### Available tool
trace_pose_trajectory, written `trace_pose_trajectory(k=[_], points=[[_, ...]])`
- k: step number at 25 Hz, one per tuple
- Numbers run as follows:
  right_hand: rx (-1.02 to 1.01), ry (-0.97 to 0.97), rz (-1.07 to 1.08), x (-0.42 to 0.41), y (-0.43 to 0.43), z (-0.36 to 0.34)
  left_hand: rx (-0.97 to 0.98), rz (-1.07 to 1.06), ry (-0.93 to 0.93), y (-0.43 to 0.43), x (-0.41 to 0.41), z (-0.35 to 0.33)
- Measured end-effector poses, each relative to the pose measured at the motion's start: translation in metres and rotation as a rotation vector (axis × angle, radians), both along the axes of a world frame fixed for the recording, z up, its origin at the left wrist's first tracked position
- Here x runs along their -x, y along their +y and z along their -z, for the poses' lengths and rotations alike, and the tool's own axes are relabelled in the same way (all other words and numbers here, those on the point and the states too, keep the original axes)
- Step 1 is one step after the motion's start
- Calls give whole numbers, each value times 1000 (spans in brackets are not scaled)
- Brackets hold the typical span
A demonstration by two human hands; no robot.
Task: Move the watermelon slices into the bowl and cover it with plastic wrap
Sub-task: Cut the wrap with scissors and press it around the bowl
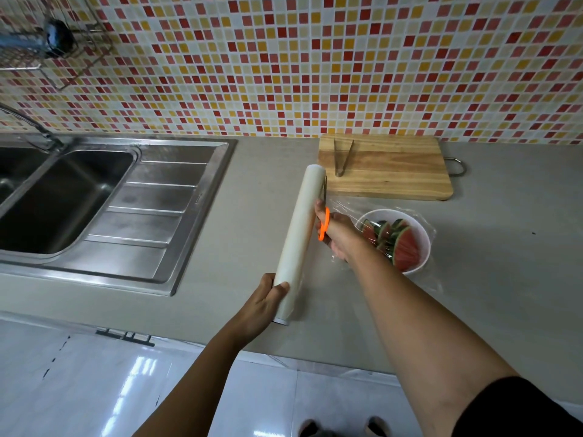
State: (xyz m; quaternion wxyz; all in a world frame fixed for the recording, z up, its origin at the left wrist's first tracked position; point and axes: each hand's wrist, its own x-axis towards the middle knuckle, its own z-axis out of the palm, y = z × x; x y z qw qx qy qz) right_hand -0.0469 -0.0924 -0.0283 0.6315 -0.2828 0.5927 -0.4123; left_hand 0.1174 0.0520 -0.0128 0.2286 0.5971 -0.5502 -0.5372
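Here, seen from above, a grey kitchen counter (pixel 504 263) fills the middle of the view. At its centre, the left hand (pixel 266 299) grasps a white roll of plastic wrap (pixel 301 234), with the fingers and thumb curled round its near end. The roll's long axis runs almost straight away from the person, from about 6 o'clock to 12 o'clock. Its far end leans slightly toward 1 o'clock and points at the near left corner of a wooden cutting board (pixel 394 171). Just at 3 o'clock of the roll's middle, the right hand (pixel 339 233) grips orange-handled scissors (pixel 324 223). The fingers are through the handle loop, and the blades point toward 12 o'clock, close along the roll's right edge. A clear sheet of film (pixel 342 207) stretches from the roll toward 3 o'clock. It lies loosely over a white bowl (pixel 427 244), which sits on the counter just beyond the right wrist. Inside the bowl lie the watermelon slices (pixel 403 247), red wedges with green rinds, seen through the film. On the cutting board, at 12 o'clock of the bowl, rest metal tongs (pixel 342 157), with their open arms spreading toward 12 o'clock. A steel sink (pixel 63 190) with a ridged drainer sits at 9 o'clock, well apart from the roll.
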Motion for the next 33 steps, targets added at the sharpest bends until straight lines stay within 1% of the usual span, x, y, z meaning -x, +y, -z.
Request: trace_pose_trajectory(k=[3,7,11,18,21,24,28,33], points=[[-8,-47,10,-2,-2,-3,-2,14,-2,1,-4,1],[-1,-39,-14,1,-5,-4,-11,21,-15,3,-12,1],[-21,-82,5,-2,-10,-8,-12,48,-33,4,-15,-3],[-16,9,-37,-4,-13,-1,-6,5,-13,8,-25,-4],[4,40,-52,-6,-11,5,-12,23,-29,10,-31,-3],[17,3,-46,-5,-9,7,-26,40,-54,10,-36,-1],[-26,-86,-57,-6,-13,-2,-19,59,-53,6,-35,0],[-8,-80,-13,2,-21,-9,-21,62,-23,6,-36,2]])
